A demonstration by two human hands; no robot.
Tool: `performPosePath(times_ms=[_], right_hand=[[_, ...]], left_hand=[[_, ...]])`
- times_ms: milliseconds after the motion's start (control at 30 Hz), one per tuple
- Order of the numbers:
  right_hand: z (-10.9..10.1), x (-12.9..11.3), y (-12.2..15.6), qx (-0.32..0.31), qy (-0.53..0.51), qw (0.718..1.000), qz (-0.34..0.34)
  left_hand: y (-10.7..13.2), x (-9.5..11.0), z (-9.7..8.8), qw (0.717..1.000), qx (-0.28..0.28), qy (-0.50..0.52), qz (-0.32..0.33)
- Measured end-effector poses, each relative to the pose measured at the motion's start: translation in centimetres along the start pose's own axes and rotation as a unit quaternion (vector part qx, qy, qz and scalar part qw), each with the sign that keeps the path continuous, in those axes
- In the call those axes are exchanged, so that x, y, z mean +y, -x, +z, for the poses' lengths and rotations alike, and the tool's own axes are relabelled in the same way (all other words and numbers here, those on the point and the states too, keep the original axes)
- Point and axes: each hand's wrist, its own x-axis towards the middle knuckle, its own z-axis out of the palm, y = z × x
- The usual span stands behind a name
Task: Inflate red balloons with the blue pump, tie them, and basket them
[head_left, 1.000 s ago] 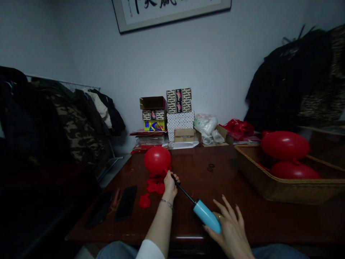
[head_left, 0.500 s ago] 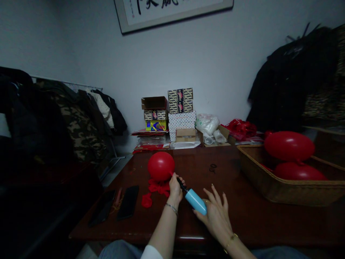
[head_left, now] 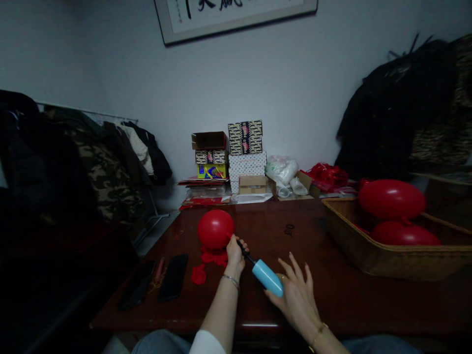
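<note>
This is a lived-in room at home, used partly for storage. Coats (head_left: 106, 162) hang on a rail, framed calligraphy (head_left: 236, 17) is on the wall, and stacked boxes (head_left: 246, 157) crowd the back of the wooden desk (head_left: 332, 295).

Counting: three inflated red balloons (head_left: 215, 228) (head_left: 391, 198) (head_left: 403, 235) are showing, one blue pump (head_left: 268, 277), one wicker basket (head_left: 354, 246), two dark phones (head_left: 173, 276) (head_left: 137, 290), two hands (head_left: 234, 251) (head_left: 297, 295). Flat red balloons (head_left: 206, 260) are lying in one small heap on the counter (head_left: 332, 295), too tangled for counting.

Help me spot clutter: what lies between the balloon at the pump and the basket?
Head view: only small dark rings on bare table lie between balloon and basket.
</note>
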Motion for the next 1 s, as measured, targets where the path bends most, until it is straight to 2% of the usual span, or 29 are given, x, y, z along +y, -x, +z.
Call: performPosePath(times_ms=[200,333,500,767,1000], right_hand=[[-0.1,3.1,2.6,0.025,0.011,0.999,-0.04],[0.0,4.0,3.5,0.031,0.011,0.998,-0.046],[-0.3,2.8,2.8,0.028,0.014,0.999,-0.033],[-0.4,-0.7,-1.0,-0.008,-0.012,1.0,0.003],[0.3,-1.2,-2.4,-0.009,-0.02,1.0,-0.002]], left_hand=[[-0.9,2.0,0.0,1.0,0.009,0.003,0.016],[-1.1,2.4,0.1,1.0,0.026,0.005,0.012],[-0.6,2.1,0.3,1.0,0.016,0.003,0.006],[1.0,0.0,0.5,1.0,-0.004,-0.01,-0.011],[1.1,0.1,0.7,1.0,0.007,-0.008,-0.01]])
